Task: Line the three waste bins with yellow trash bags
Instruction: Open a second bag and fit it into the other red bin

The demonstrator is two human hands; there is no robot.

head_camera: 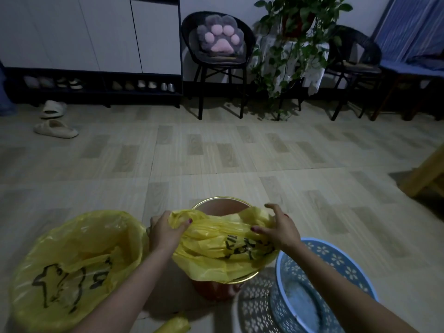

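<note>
Three bins stand on the floor in front of me. The left bin [72, 272] is lined with a yellow bag with black print. The middle bin [223, 206] is reddish with a gold rim. A yellow bag [216, 243] lies stretched over its near half. My left hand [165, 231] grips the bag's left edge. My right hand [278, 229] pinches its right edge, fingers spread. The blue perforated bin [336, 263] at the right holds no bag. A yellow roll of bags [175, 324] lies on the floor at the bottom.
Two black chairs [216, 68], one with a paw cushion, and a potted plant [295, 44] line the far wall. A shoe cabinet [96, 87] stands at the back left with slippers [55, 128] before it. A wooden leg [425, 174] is at the right.
</note>
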